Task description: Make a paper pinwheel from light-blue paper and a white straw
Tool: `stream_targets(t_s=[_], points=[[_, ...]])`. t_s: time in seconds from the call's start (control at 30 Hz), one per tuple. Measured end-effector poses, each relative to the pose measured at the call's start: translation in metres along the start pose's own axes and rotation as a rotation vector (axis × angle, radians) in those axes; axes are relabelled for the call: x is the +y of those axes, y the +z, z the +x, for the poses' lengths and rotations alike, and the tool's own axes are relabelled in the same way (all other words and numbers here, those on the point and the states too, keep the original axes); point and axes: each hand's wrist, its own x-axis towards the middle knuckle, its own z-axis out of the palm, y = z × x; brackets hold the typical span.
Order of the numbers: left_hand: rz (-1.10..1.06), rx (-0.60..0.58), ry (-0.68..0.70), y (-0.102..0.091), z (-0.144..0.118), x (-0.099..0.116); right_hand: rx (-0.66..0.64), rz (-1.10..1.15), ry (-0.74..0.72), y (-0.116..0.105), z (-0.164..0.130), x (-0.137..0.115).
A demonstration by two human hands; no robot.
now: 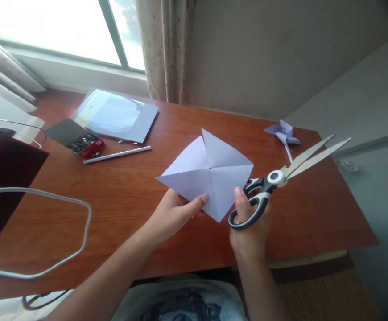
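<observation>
My left hand (182,209) pinches the lower left edge of a square sheet of paper (220,187), its thumb lying on top. The pale sheet is creased, has a small reddish mark at its centre, and shows a slit running in from its top corner. In my right hand (250,223) is a pair of scissors (276,177) with black and white handles; my thumb goes through the near loop. The blades are slightly apart and point up and right, away from the sheet. My right thumb tip is close to the paper's right edge; whether it touches, I cannot tell.
A paper pinwheel (282,133) lies at the back right. Toward the back left are an open box of metal pins (85,143), a rolled paper stick (117,154) and a pack of paper sheets (113,117). A white cable (88,218) loops over the table's left side.
</observation>
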Motion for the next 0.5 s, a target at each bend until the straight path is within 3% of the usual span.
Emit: stream_targets(t_s=[0.17,0.37,0.5], points=[[0.004,0.107,-0.023,-0.003,0.003,-0.004,-0.087,0.03,0.009,-0.009,0.0,-0.01],[-0.024,0.161,0.002,-0.004,0.003,-0.004,-0.442,0.123,0.1,-0.035,-0.005,-0.006],[-0.085,0.215,0.07,-0.006,0.002,-0.006,-0.647,0.22,0.235,-0.055,-0.013,0.004]])
